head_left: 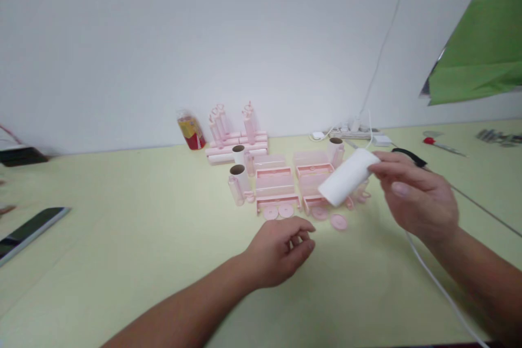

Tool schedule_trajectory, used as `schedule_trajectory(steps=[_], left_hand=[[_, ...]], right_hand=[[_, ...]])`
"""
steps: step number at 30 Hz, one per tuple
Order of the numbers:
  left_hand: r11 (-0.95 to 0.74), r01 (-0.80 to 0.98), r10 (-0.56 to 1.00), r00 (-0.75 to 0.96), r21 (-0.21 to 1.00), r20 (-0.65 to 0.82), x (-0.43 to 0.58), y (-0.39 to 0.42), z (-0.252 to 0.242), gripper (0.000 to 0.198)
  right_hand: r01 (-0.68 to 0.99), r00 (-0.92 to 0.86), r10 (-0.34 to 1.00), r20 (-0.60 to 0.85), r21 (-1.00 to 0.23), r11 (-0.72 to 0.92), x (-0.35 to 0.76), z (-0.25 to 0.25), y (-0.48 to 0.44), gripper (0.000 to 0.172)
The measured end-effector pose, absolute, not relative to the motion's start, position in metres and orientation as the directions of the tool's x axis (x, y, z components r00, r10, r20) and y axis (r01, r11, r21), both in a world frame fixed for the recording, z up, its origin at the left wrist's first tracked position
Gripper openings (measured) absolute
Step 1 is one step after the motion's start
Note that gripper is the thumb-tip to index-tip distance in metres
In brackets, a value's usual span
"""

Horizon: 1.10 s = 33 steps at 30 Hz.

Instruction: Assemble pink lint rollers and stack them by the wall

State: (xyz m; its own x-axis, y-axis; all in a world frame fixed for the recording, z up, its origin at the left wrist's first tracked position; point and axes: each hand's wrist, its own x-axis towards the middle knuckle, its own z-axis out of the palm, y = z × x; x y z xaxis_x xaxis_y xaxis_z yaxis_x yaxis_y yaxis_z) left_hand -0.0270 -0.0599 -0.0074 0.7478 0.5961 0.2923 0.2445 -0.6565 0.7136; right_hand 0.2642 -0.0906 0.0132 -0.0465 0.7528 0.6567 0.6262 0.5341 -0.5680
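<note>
Left hand: the left hand (pixel 281 253) reaches in from the bottom; its fingers curl loosely with a gap by the thumb, and they hold nothing; it is nearest the pink discs.
White cord: a white cord (pixel 426 268) runs along the table under the right arm.
Right hand: the right hand (pixel 424 196) pinches one end of a white roll between its fingers and thumb.
White roll: the white roll (pixel 348 176) is tilted, its free end lower and pointing left; it hides part of the pink parts behind it.
Pink discs: four flat pink discs (pixel 339 222) lie in a row, just past the left hand; each looks round with a small middle.
Pink frames: two pink frames (pixel 279 204) lie side by side behind the discs; see-through pink covers (pixel 313 159) lie with them.
Standing rolls: white rolls with brown insides (pixel 238 176) stand upright, two at the left of the frames and one at the back right; a see-through pink tube (pixel 235 190) is beside the front one.
Table: the table (pixel 122 228) is pale yellow; a dark-screened device (pixel 32 231) lies at its left.
Back row: a red and yellow pack (pixel 191 130) leans near the wall; pink holders (pixel 248 128) with tall tubes are beside it; a white power strip (pixel 354 133) is farther right.
Far right: a red-topped pen (pixel 444 147) lies on the table; green cloth (pixel 477 65) hangs above.
</note>
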Motion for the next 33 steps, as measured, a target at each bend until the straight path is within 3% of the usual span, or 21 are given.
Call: schedule_trajectory(steps=[1,3,5,7,9,11,14,17,20,23,30,33], left_hand=[[-0.635,0.257,0.622,0.730,0.728,0.284,-0.027,-0.059,-0.008,0.033],[-0.629,0.269,0.655,0.690,0.729,0.310,-0.026,-0.056,-0.009,0.054],[-0.704,0.252,0.628,0.658,0.664,0.416,-0.025,-0.053,-0.010,0.069],[-0.789,0.212,0.565,0.620,0.577,0.544,-0.025,-0.051,-0.011,0.074],[-0.836,0.169,0.512,0.583,0.522,0.631,-0.024,-0.051,-0.011,0.072],[-0.845,0.124,0.492,0.564,0.521,0.663,-0.025,-0.052,-0.009,0.066],[-0.797,0.083,0.531,0.566,0.598,0.630,-0.027,-0.054,-0.007,0.057],[-0.707,0.093,0.606,0.591,0.701,0.533,-0.030,-0.054,-0.006,0.048],[-0.666,0.140,0.633,0.625,0.733,0.457,-0.031,-0.054,-0.006,0.044],[-0.648,0.170,0.648,0.635,0.743,0.420,-0.032,-0.056,-0.005,0.052],[-0.501,0.167,0.699,0.657,0.849,0.283,-0.029,-0.060,-0.010,0.089],[-0.452,0.166,0.697,0.679,0.877,0.231,-0.028,-0.060,-0.012,0.090]], right_hand=[[0.430,-0.072,0.794,0.603,-0.700,0.570,0.258,0.013,-0.092,0.042],[0.105,-0.160,0.869,0.469,-0.867,0.487,0.244,0.012,-0.093,0.039],[-0.016,-0.320,0.893,0.316,-0.944,0.328,0.233,0.012,-0.095,0.042],[-0.031,-0.471,0.858,0.204,-0.976,0.215,0.228,0.013,-0.097,0.047],[0.039,-0.535,0.831,0.151,-0.979,0.203,0.226,0.015,-0.099,0.051],[0.232,-0.468,0.867,0.170,-0.924,0.306,0.228,0.018,-0.098,0.047],[0.621,-0.329,0.913,0.240,-0.674,0.401,0.232,0.020,-0.092,0.031],[0.830,-0.339,0.930,0.141,-0.421,0.366,0.236,0.017,-0.085,0.023],[0.900,-0.358,0.933,0.036,-0.254,0.355,0.236,0.010,-0.084,0.020],[0.916,-0.367,0.930,-0.025,-0.186,0.356,0.233,0.004,-0.086,0.018],[0.895,-0.398,0.917,-0.022,-0.227,0.383,0.228,-0.005,-0.085,0.018],[0.883,-0.422,0.906,-0.026,-0.238,0.404,0.229,-0.005,-0.085,0.019]])
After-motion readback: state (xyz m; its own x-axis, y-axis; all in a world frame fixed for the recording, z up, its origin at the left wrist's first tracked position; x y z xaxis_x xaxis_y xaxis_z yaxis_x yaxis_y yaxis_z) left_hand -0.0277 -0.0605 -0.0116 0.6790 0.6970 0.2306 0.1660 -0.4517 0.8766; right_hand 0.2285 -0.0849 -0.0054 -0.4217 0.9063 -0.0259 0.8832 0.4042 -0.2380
